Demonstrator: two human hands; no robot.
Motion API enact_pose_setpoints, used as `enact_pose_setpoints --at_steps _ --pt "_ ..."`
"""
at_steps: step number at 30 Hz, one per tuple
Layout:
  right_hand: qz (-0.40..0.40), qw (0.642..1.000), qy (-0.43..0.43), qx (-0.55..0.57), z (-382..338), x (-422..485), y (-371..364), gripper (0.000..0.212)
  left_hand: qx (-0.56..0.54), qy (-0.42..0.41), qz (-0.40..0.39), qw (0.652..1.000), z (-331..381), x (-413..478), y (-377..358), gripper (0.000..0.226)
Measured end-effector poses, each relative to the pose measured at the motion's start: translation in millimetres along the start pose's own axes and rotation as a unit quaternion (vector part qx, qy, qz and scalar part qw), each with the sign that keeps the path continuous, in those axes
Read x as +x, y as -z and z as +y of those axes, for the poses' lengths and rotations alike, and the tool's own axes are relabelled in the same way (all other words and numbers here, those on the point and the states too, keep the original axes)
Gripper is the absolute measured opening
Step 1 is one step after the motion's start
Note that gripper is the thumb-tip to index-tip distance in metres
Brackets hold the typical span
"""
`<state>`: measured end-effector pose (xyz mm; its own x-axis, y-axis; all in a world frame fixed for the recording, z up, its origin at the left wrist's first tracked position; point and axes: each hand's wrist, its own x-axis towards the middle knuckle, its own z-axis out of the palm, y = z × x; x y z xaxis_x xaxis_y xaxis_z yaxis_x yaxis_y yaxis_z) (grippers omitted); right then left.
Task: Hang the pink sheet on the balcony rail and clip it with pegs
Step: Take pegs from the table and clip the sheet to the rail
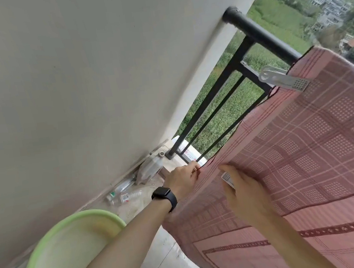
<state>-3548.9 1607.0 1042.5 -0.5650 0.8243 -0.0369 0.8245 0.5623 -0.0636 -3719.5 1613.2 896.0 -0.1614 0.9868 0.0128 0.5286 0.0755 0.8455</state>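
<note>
Head view: left hand (183, 179) pinches pink sheet (308, 150) edge; right hand (246, 194), resting on it, grips a peg (227, 178).

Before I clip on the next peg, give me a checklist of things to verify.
1. Pink checked sheet draped over black metal balcony rail: ok.
2. Grey plastic peg clipped at sheet's top corner: ok.
3. Left hand pinches sheet's side edge: ok.
4. Right hand holds second grey peg: ok.
5. Second peg clipped on: not ok, not yet.
6. Sheet's far end secured: cannot tell, out of frame.
</note>
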Motion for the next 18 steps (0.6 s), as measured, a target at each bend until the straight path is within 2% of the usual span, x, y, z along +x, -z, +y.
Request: enact_pose_setpoints --at_steps 3,5,7,9,11,14,16,18 --pt "-0.005 0.998 0.023 -0.057 -1 0 -9 0.056 -0.086 0.03 0.011 0.996 -8 -11 -19 0.02" --pt "-0.011 0.996 0.031 -0.078 0 0 -14 0.065 -0.125 0.057 -0.028 0.99 -16 -18 -31 0.026" --pt "-0.031 0.994 0.032 -0.096 0 0 -17 0.07 -0.114 0.061 -0.056 0.99 -23 -22 -41 0.034" --pt "-0.057 0.992 0.03 -0.106 1 2 -20 0.07 -0.097 0.051 -0.023 0.994 -29 -24 -44 0.026" --pt "-0.069 0.993 0.024 -0.091 -1 4 -21 0.062 -0.08 0.046 0.024 0.995 -35 -22 -43 0.018" --pt "-0.056 0.995 0.063 -0.055 -17 12 -24 0.019 -0.082 0.042 0.056 0.994 -46 -23 -38 0.019" --pt "-0.05 0.991 0.108 -0.055 -35 22 -28 0.025 -0.082 0.038 0.058 0.994 -49 -23 -33 0.018" --pt "-0.049 0.982 0.147 -0.111 -50 35 -31 0.024 -0.074 0.029 0.063 0.995 -51 -21 -29 0.018"
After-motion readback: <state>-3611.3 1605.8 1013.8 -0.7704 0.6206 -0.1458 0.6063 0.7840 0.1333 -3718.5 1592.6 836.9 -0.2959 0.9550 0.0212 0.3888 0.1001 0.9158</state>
